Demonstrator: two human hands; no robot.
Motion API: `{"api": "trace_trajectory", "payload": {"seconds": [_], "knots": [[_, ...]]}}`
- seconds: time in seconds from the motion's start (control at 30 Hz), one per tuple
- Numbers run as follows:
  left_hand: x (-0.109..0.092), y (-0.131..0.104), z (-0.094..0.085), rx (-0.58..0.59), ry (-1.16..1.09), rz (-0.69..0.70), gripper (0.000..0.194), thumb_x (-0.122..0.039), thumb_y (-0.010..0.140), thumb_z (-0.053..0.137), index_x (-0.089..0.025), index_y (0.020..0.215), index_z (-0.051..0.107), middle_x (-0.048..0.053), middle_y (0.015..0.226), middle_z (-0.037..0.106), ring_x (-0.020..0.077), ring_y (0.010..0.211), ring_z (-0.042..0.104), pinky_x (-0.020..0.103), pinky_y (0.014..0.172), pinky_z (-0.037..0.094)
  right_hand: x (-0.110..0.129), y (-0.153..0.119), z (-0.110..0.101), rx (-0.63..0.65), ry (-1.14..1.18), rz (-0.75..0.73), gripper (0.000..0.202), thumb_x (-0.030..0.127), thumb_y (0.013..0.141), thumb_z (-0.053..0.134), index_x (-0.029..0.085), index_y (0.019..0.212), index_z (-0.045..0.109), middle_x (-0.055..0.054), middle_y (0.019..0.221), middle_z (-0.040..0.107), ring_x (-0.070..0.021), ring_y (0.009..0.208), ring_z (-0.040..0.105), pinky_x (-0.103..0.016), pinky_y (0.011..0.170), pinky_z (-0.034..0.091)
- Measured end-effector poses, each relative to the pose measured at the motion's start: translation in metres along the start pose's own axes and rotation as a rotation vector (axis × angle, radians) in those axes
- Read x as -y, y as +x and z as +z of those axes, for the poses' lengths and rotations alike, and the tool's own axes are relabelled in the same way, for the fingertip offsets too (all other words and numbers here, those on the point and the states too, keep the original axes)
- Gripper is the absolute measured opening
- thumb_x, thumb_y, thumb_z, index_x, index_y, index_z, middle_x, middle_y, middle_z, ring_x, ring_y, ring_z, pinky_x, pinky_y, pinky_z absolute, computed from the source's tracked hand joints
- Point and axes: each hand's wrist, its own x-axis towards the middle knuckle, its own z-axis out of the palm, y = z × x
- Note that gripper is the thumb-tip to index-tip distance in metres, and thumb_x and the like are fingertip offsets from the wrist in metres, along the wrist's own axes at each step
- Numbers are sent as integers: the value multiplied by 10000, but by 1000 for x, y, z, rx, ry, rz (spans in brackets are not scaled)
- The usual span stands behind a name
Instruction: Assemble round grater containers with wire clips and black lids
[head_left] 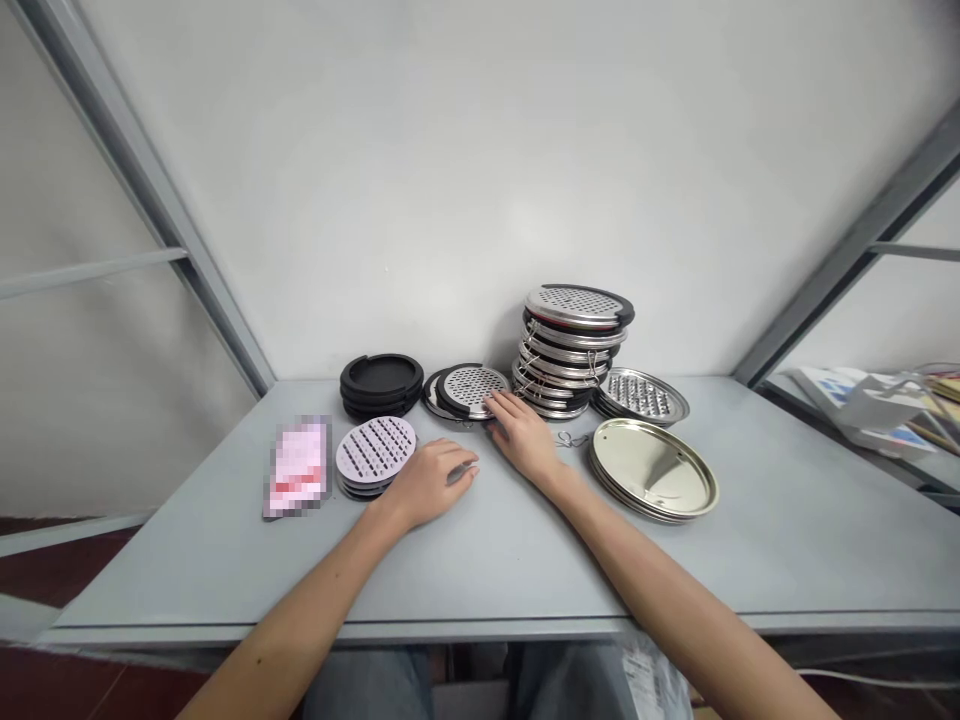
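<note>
Right hand [525,437] laid open, fingertips on perforated disc [472,388] near table [487,560] back edge. Left hand [431,482] loosely curled, nothing gripped, beside white slotted discs [375,448]. Risk: tall stack [571,350] just beside could be toppled by a knock.

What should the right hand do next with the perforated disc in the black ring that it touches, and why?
Probably close the fingers on the ringed perforated disc and draw it toward the table edge. The right hand lies flat with only its fingertips on the disc's near rim, gripping nothing. The left hand rests on the table beside the pale perforated plates, apparently empty.
</note>
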Motion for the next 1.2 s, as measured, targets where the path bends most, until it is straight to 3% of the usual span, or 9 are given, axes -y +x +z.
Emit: {"api": "trace_trajectory", "payload": {"seconds": [0.3, 0.53, 0.63, 0.73, 0.83, 0.97, 1.07, 1.2], "knots": [[1, 0, -1, -43, 14, 6, 182, -222, 905, 533, -174, 1008, 675, 51, 992, 716, 212, 929, 635, 386, 889, 480, 0, -2, -3, -41, 27, -89, 331, 166, 919, 495, 201, 1218, 633, -81, 1245, 649, -253, 1192, 552, -443, 1017, 457], [0, 2, -1, -55, 22, 23, 179, -217, 906, 527, -175, 998, 675, 53, 978, 717, 213, 915, 641, 383, 872, 492, 2, 1, 1, -4, -20, -104, 458, 154, 868, 557, 156, 1326, 530, -127, 1396, 520, -281, 1294, 465, -469, 1057, 414], [1, 1, 1, -57, 19, 26, 177, -219, 908, 526, -172, 987, 677, 55, 960, 716, 209, 906, 643, 378, 866, 503, 3, 1, 5, -12, -79, -98, 412, 111, 887, 504, 148, 1294, 556, -120, 1327, 587, -282, 1255, 511, -503, 1083, 379], [1, 0, 3, -78, 14, 46, 184, -210, 907, 524, -176, 1018, 667, 56, 981, 707, 203, 927, 641, 372, 876, 512, 3, 0, 5, -28, -97, -132, 395, 108, 904, 474, 135, 1289, 561, -117, 1317, 596, -287, 1241, 528, -480, 1056, 424], [1, -1, 2, -216, 29, 69, 288, -188, 895, 534, -187, 1176, 598, 77, 1129, 651, 200, 1057, 605, 370, 951, 495, 1, -1, -4, -86, -57, -158, 411, 105, 915, 451, 131, 1317, 535, -113, 1317, 596, -276, 1240, 532, -445, 1031, 462], [-1, 1, -5, -438, 158, 83, 539, -215, 851, 612, -196, 1361, 441, 133, 1356, 490, 258, 1278, 463, 461, 1081, 392, -6, -9, -30, -189, 43, -257, 420, 140, 942, 441, 155, 1358, 493, -119, 1270, 628, -240, 1217, 557, -430, 1033, 472], [0, 2, -8, -404, 200, 124, 618, -238, 827, 660, -188, 1388, 406, 156, 1410, 446, 288, 1325, 417, 489, 1088, 379, -10, -21, -48, -210, 100, -364, 453, 144, 943, 447, 187, 1393, 454, -118, 1278, 623, -230, 1237, 543, -435, 1042, 467], [3, 2, -6, -356, 137, 249, 433, -106, 859, 583, -224, 1272, 525, 90, 1214, 630, 237, 1174, 564, 446, 999, 465, -12, -37, -60, -193, 134, -383, 457, 150, 943, 451, 186, 1399, 441, -130, 1262, 629, -234, 1196, 574, -425, 1006, 495]]}}
